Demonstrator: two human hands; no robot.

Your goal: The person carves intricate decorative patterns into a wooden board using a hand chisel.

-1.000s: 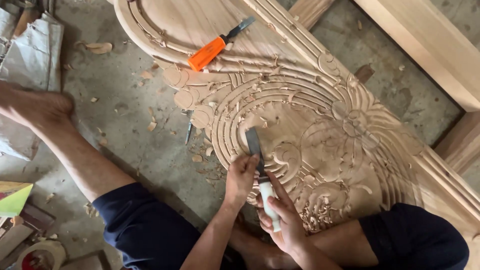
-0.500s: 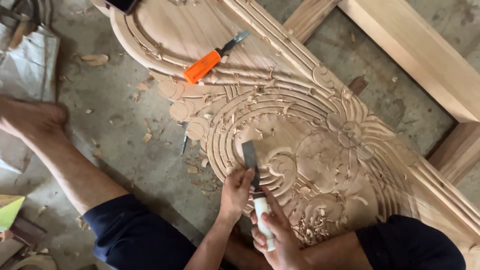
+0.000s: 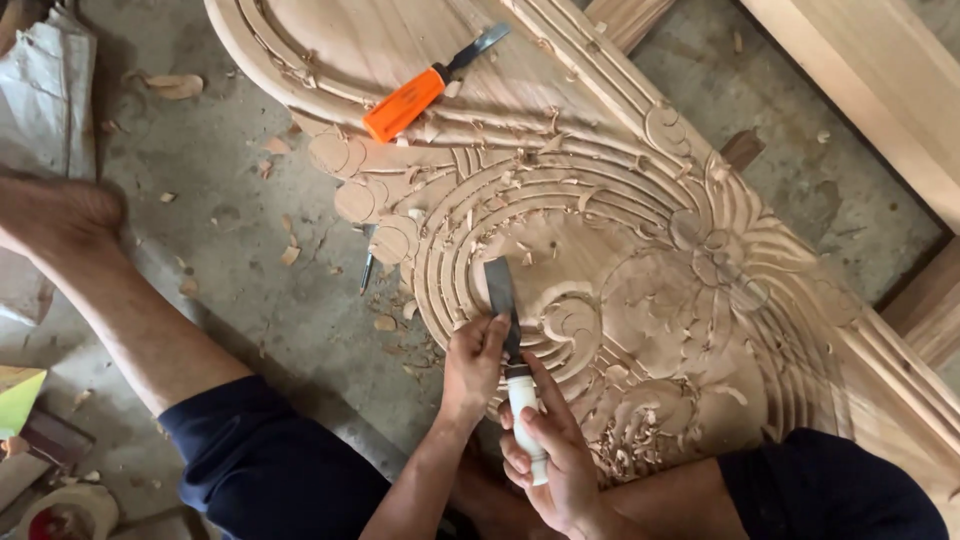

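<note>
A large carved wooden panel (image 3: 640, 250) with curved grooves and flower shapes lies on the concrete floor. A chisel (image 3: 503, 300) with a flat steel blade and white handle rests its edge in the curved grooves. My right hand (image 3: 552, 450) is wrapped around the white handle. My left hand (image 3: 472, 358) pinches the blade just above the handle, fingers against the steel. Wood shavings lie scattered over the carving around the blade.
An orange-handled chisel (image 3: 420, 92) lies on the panel's upper part. A small dark tool (image 3: 367, 268) lies on the floor by the panel's edge. My bare leg (image 3: 110, 290) stretches left. Wooden beams (image 3: 880, 90) lie at the upper right.
The view has shifted slightly; both hands and the chisel sit a little lower on the carving, with the grip unchanged.
</note>
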